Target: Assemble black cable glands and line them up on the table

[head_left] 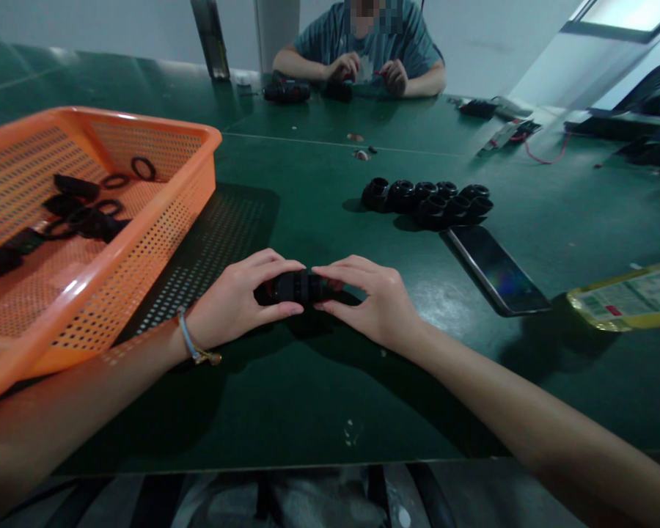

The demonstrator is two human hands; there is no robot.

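A small black cylindrical part (294, 287) lies sideways between my two hands, just over the green table (308, 403). My left hand (247, 297) grips its left end between thumb and fingers. On its right end are the thumb and fingertips of my right hand (377, 301). Further back, right of centre, several black round parts (432, 199) stand bunched together. The orange basket (159, 235) on the left holds black rings (143, 169) and other black pieces (77, 187).
A dark phone (498, 268) lies right of the black parts, near a yellow-edged packet (632, 297) at the right edge. Across the table sits a person (363, 55) with both hands raised. Black items (286, 92) and a red cable (547, 158) lie at the back.
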